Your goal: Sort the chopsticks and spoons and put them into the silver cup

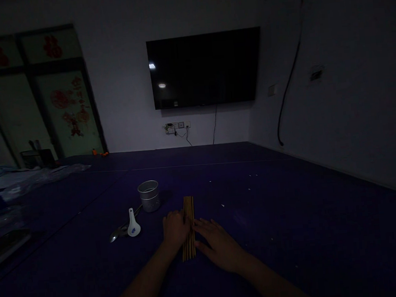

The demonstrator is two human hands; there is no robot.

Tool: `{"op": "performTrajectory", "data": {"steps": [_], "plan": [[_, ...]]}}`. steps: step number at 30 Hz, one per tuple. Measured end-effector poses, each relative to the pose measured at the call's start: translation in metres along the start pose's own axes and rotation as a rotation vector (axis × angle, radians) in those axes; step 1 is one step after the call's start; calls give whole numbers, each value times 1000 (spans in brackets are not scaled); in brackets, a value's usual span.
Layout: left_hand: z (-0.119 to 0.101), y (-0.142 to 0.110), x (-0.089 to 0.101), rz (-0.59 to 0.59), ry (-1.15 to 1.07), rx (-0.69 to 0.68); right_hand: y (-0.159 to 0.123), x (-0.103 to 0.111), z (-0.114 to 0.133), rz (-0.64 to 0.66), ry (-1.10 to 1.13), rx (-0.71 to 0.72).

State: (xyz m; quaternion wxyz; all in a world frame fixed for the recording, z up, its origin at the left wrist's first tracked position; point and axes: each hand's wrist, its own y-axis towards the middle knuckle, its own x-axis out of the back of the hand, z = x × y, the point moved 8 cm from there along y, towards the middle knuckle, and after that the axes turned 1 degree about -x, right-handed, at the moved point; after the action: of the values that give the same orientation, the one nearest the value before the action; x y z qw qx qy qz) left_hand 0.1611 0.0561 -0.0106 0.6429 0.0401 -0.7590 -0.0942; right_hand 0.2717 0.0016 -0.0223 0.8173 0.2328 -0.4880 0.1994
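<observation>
A dim wall (121, 86) is rising far beyond the fingers, and a purple surface (292, 219) is spreading beneath them. A dark television (208, 70) is hanging on the wall, well apart from the hands. The left hand (175, 230) is lying along the left side of a row of wooden sticks (189, 250), its fingers bending; whether they are gripping is unclear. The right hand (221, 246) is reaching in opposite, fingers extending, tips meeting the right edge. The sticks are lying between both hands. Beyond the left fingers, leftward, a metal cup (150, 201) is standing upright. Farther left, a white spoon (133, 228) is resting beside a metal spoon (114, 236).
</observation>
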Motion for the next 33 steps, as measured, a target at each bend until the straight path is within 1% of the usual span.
{"op": "performTrajectory", "data": {"steps": [9,20,33], "plan": [[-1,-2,2,-12,-6,-12,0,1,1,18,7,-14],[-1,-3,3,-8,-4,1,-1,1,1,1,13,-3],[0,-2,4,-31,-10,4,-1,1,0,-13,14,1]]}}
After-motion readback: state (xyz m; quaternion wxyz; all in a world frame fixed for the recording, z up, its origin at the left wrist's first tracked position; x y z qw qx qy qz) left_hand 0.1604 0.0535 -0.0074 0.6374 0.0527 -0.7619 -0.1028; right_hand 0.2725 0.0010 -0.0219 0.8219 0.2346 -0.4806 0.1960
